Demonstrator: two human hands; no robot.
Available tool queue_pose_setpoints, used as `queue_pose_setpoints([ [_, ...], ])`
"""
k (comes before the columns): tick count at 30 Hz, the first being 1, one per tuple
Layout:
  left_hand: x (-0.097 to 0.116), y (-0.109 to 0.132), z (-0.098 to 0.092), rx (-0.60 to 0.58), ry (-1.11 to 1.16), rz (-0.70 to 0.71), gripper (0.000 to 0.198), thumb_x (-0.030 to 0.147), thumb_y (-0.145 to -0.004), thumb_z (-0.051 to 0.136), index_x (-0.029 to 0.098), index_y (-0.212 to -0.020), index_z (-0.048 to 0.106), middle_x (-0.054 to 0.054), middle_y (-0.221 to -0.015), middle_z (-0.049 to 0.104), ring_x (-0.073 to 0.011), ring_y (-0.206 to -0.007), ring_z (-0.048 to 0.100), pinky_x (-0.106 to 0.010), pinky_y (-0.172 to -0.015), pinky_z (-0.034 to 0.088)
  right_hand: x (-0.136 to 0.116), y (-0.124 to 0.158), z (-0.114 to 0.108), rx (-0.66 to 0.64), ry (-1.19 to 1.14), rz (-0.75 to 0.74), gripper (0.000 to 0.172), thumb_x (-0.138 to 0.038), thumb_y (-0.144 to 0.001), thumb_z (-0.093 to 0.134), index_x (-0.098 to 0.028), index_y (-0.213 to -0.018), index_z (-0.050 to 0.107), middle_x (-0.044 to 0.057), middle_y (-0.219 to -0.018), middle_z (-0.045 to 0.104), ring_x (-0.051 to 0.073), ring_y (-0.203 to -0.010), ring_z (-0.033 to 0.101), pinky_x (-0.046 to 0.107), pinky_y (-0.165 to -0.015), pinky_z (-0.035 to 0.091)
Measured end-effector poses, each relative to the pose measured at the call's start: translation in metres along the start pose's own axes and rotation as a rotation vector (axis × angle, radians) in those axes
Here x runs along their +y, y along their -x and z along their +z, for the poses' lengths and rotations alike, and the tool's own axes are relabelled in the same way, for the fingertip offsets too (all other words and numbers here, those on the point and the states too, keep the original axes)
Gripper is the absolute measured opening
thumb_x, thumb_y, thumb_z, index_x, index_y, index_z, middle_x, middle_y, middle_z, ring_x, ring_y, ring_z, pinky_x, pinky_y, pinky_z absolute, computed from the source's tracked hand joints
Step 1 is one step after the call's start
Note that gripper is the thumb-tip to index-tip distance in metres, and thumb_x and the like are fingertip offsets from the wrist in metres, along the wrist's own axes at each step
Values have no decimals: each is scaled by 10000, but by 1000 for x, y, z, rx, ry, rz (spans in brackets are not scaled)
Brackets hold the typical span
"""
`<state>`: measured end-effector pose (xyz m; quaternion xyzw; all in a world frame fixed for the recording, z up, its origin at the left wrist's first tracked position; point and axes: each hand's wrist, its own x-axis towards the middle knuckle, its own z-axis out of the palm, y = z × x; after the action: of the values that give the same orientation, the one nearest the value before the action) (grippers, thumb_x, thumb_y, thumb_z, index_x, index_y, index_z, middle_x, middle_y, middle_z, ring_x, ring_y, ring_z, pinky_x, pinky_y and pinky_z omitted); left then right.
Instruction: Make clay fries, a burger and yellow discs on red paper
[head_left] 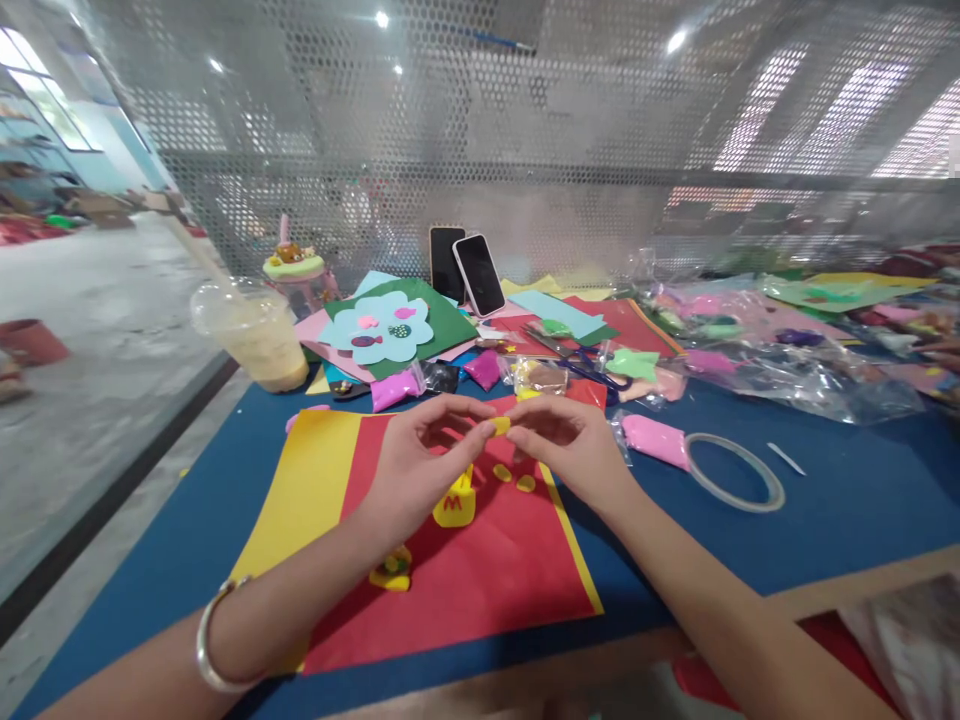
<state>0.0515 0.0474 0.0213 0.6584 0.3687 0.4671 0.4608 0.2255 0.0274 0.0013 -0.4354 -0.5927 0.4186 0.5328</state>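
Between the fingertips of my left hand (439, 445) and my right hand (559, 440) is a small flattened piece of yellow clay (500, 427), pinched from both sides. Both hands hover over a red sheet of paper (480, 580), which lies on a yellow sheet (300, 480). Just below the fingers, two yellow clay discs (514, 478) rest on the red paper. Partly behind my left hand sits a yellow clay fries box (455, 503) marked with a red M. Nearer to me, a yellow clay burger shape (391, 570) with green in it is half covered by my left wrist.
Two phones (480, 275) lean against the perforated metal panel (360, 150). A drink cup (259, 340) stands at the left edge of the blue table (750, 550). Clay packets (652, 437), scissors (577, 355), coloured paper (435, 320) and a tape ring (735, 472) lie around the red sheet.
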Motion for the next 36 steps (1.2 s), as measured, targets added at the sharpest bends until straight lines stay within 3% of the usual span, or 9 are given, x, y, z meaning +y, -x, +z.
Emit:
queue_pose_setpoints([
  [11, -2, -1, -1, -64, -51, -39, 171, 333, -742, 722, 166, -777, 719, -23, -727, 708, -128, -643, 638, -188, -569, 511, 2, 2, 0, 1, 95, -21, 139, -333, -747, 731, -205, -797, 712, 18, -774, 701, 143, -653, 641, 253, -602, 534],
  [17, -4, -2, -4, -102, -87, 1, 139, 298, -769, 690, 160, -780, 687, -21, -740, 695, -129, -655, 640, -196, -588, 522, 8, 1, 2, -32, 100, 6, 161, -352, -743, 731, -210, -817, 728, 19, -758, 711, 150, -665, 651, 250, -610, 538],
  [21, -4, -5, -9, -168, -118, 97, 179, 282, -788, 669, 173, -931, 672, -32, -839, 690, -137, -730, 647, -214, -644, 541, 9, -1, 0, -52, 71, -1, 142, -340, -744, 736, -214, -809, 726, 7, -742, 713, 133, -644, 647, 227, -599, 534],
  [25, -4, -7, -12, -224, -167, 145, 113, 254, -815, 632, 165, -871, 672, -37, -825, 692, -129, -700, 640, -219, -644, 537, 8, -1, -1, -80, 73, 2, 126, -330, -754, 727, -213, -800, 720, 2, -729, 707, 128, -649, 642, 218, -595, 528],
  [30, -2, -6, -10, -235, -217, 152, 102, 248, -815, 615, 158, -834, 659, -35, -782, 673, -139, -690, 637, -226, -616, 528, 10, -1, -2, -81, 59, 3, 109, -308, -758, 720, -201, -775, 704, 3, -707, 697, 126, -622, 638, 222, -590, 527],
  [36, -3, -8, -10, -175, -204, 48, 189, 326, -789, 639, 175, -898, 666, -44, -846, 689, -154, -726, 645, -235, -632, 533, 10, -3, -1, -79, 44, 26, 157, -344, -753, 718, -194, -793, 698, 8, -699, 696, 130, -590, 644, 229, -563, 525],
])
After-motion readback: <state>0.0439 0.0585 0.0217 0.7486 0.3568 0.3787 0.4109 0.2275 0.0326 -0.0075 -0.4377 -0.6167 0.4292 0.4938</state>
